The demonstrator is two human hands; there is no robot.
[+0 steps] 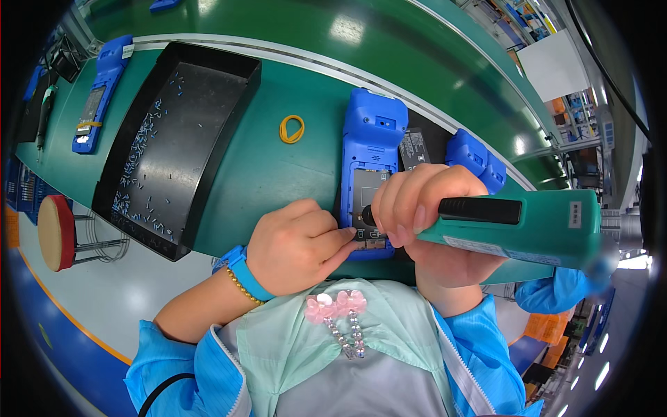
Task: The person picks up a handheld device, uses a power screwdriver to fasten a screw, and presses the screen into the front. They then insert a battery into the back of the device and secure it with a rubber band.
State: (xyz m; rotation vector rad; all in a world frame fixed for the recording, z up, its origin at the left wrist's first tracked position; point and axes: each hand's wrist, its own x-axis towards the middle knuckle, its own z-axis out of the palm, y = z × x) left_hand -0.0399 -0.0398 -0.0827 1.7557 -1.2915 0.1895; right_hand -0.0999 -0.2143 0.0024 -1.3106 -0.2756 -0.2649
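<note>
Green and black, an electric screwdriver sits gripped in the right hand, fingers wrapped around its nose end, probably to guide the tip closely; that tip points toward the uncovered bay of a blue handheld terminal. The terminal lies back side up on the green table, close before the person, seemingly so the bay stays within easy reach. The left hand is partly curled, thumb and forefinger together at the bay's lower end, perhaps steadying it; whether they pinch anything, I cannot tell. Loose blue screws gather along one side of a black tray, whose raised walls likely keep them from rolling away.
</note>
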